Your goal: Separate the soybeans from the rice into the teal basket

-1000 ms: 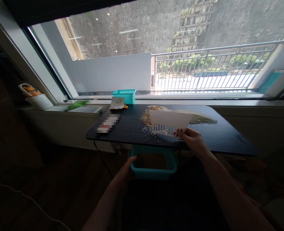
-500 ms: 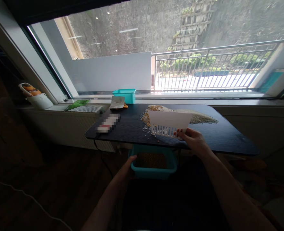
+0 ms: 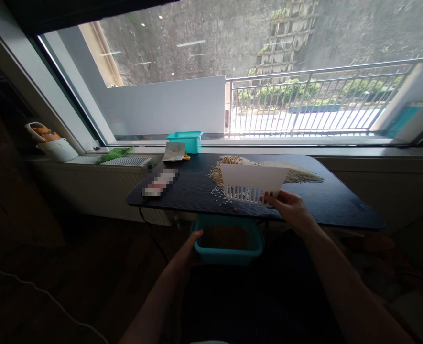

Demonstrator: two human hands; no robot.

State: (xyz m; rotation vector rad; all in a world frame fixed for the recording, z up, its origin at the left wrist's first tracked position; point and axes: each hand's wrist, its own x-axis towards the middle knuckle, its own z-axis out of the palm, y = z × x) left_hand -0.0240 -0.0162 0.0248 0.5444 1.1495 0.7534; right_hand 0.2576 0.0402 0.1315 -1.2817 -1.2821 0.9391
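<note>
My right hand (image 3: pixel 289 206) pinches the lower right corner of a white slotted plastic scoop (image 3: pixel 253 177), which is tilted up over the near part of the dark table. Its row of slots runs along the lower edge. Behind and beside it lies a pile of white rice (image 3: pixel 302 175), with yellow-brown kernels or beans (image 3: pixel 216 175) mixed in at the left end. My left hand (image 3: pixel 192 246) grips the left rim of a turquoise basin (image 3: pixel 229 257) below the table edge, thumb over the rim. Brown grains or beans (image 3: pixel 225 237) cover the basin's bottom.
The dark table (image 3: pixel 186 191) stands against a window. At its back left are a second turquoise basin (image 3: pixel 185 142) and a paper packet (image 3: pixel 174 151). A blurred-out flat item (image 3: pixel 161 182) lies at the left, a cable hanging below. A radiator (image 3: pixel 103 186) is beyond.
The view has shifted very slightly. Both hands, the scoop and the basin keep practically the same places.
</note>
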